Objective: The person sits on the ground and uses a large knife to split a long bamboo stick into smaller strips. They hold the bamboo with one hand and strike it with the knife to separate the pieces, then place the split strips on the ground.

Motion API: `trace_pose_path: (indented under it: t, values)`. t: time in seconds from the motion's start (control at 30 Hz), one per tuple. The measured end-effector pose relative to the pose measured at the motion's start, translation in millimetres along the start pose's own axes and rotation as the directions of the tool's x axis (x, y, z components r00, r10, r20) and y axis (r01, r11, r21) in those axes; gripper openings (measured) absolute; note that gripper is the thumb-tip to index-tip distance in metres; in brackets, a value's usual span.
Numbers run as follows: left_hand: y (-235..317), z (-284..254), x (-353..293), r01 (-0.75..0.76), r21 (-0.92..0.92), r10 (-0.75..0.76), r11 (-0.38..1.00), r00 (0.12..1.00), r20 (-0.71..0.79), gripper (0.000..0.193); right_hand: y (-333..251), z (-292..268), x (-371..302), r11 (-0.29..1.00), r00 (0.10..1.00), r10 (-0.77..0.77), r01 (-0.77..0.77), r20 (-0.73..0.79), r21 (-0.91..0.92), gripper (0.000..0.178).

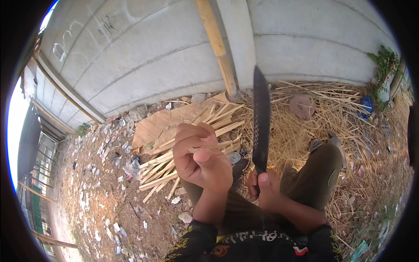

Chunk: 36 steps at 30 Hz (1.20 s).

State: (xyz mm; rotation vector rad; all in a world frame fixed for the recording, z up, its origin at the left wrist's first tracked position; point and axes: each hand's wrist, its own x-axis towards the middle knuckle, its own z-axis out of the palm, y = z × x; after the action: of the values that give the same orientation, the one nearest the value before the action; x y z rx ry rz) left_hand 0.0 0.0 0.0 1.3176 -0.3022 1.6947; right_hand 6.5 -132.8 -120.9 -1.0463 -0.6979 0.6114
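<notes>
My right hand (264, 187) is wrapped round the dark handle of a machete (261, 118), thumb along the grip. Its broad, dark blade points upward, away from me, with pitted marks near the handle. Raised to the left of the blade, my left hand (201, 159) is closed, thumb pressed against curled fingers. A small pale bit shows at the thumb tip, too small to name. Behind and below that hand lies a pile of split bamboo strips (159, 174), partly on a flattened sheet of brown cardboard (152, 129).
Thin shavings (292, 137) and more strips cover the ground ahead and right, around a round brownish block (302, 106). A grey panel wall (152, 56) stands ahead, with a bamboo pole (218, 48) leaning on it. Litter (104, 174) is scattered at left; my bent knee (325, 163) rises at right.
</notes>
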Motion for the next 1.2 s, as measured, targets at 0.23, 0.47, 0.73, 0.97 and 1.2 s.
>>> trace_pose_path:
  t: [0.23, 0.47, 0.73, 0.97, 1.2]
  values:
    - [-1.7, -12.5, 15.4, -0.001, 0.03, 0.004, 1.0, 0.997, -0.082, 0.033, -12.2, 15.9, 13.6, 0.882, 0.898, 0.433, -0.44, 0.079, 0.169, 0.045]
    - [-7.1, -4.8, 12.9, -0.018, 0.029, 0.023, 0.999, 0.983, -0.181, 0.036, 11.9, 3.9, -6.0, 0.965, 0.961, -0.251, 0.258, -0.118, 0.044, 0.044]
    - [-0.6, -2.7, 4.6, 0.003, 0.024, 0.001, 1.0, 0.99, -0.141, 0.037, -16.6, -8.5, 9.8, 0.915, 0.919, 0.393, -0.389, -0.025, 0.109, 0.046]
    - [2.2, 1.5, -0.6, 0.035, 0.002, -0.035, 0.999, 0.995, -0.094, 0.036, 17.8, 9.6, -9.2, 0.979, 0.988, 0.132, -0.118, -0.074, 0.168, 0.045]
    - [-1.6, -13.2, 9.5, 0.007, 0.061, 0.004, 0.998, 0.983, -0.183, 0.036, -0.3, 3.3, 2.5, 0.992, 0.985, 0.123, -0.126, -0.123, -0.021, 0.045]
